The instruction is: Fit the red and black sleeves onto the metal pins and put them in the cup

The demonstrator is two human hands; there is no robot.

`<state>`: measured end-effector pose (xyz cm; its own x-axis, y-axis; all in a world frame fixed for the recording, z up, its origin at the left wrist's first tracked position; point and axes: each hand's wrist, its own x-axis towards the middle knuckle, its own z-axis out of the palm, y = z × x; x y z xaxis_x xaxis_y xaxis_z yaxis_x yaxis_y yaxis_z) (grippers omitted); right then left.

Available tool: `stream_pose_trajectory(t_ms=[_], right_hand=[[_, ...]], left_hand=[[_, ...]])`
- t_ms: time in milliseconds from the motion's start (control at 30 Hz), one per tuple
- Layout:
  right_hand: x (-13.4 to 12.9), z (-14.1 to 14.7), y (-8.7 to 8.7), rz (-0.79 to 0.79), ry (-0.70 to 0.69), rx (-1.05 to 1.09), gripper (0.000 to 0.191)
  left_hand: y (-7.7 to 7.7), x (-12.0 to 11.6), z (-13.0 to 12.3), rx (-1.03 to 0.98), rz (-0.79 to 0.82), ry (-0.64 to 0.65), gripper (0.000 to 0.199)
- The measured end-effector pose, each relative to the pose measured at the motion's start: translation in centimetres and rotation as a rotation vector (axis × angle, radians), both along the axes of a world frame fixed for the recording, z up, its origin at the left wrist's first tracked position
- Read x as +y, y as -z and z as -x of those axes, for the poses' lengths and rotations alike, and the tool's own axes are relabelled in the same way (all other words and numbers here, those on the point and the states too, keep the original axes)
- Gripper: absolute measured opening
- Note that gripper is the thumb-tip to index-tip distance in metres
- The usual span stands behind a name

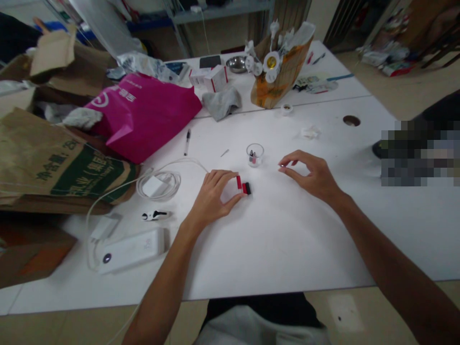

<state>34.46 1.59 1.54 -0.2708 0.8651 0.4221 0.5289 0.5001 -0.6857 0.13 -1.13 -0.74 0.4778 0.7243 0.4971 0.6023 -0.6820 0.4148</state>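
My left hand (215, 197) rests on the white table, its thumb and fingers curved round a small red and black piece (244, 187). One red part of it stands up near the index fingertip. To the right, my right hand (312, 176) pinches a tiny shiny object (282, 166) between thumb and index finger, too small to name. Between the hands and a little farther back stands a clear round cup (255, 154), with small dark and pinkish pieces inside. A thin silver sliver (224, 153) lies left of the cup.
At the left are a magenta bag (143, 112), a coiled white cable (176, 184), a power bank (132, 250) and a black-and-white tool (155, 215). A pen (187, 142), a grey cloth (222, 102) and a brown paper bag (266, 93) lie farther back.
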Motion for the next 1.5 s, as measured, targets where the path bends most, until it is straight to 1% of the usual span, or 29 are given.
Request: stream_pose_trajectory(t_ms=[167,300,400,467,567,700,867,967,1167,1300,1500], right_hand=[[-0.7,1.3,0.3,0.001,-0.004,0.071,0.015],[-1.3,2.4,0.7,0.032,-0.032,0.121,0.017],[-1.7,3.1,1.4,0.083,-0.048,0.171,0.018],[-1.8,3.4,2.1,0.112,-0.061,0.22,0.018],[-1.8,3.7,3.1,0.143,-0.081,0.307,0.019],[-2.0,4.3,3.8,0.187,-0.082,0.369,0.02],[-2.6,5.0,3.9,0.221,-0.103,0.42,0.019],[-2.7,5.1,4.0,0.215,-0.117,0.434,0.015],[-2.8,5.3,4.4,0.179,-0.123,0.441,0.017],[-3.0,5.4,4.2,0.207,-0.127,0.447,0.017],[-3.0,5.3,4.0,0.208,-0.141,0.424,0.017]], left_hand=[[0.5,-0.5,-1.1,-0.13,0.013,-0.045,0.053],[0.7,-0.9,-1.7,-0.163,0.023,-0.062,0.05],[0.7,-1.0,-1.9,-0.163,0.016,-0.061,0.047],[0.7,-1.0,-1.9,-0.158,0.008,-0.068,0.043],[0.9,-0.8,-1.8,-0.15,-0.016,-0.065,0.031],[1.2,-0.6,-1.7,-0.128,-0.027,-0.057,0.022],[1.1,-0.6,-1.8,-0.077,-0.029,-0.036,0.019],[1.0,-0.5,-1.8,-0.053,-0.041,-0.015,0.021],[1.2,-0.3,-1.7,-0.019,-0.116,0.026,0.024],[1.1,-0.4,-1.7,-0.025,-0.148,0.047,0.025],[1.0,-0.5,-1.8,-0.015,-0.14,0.052,0.026]])
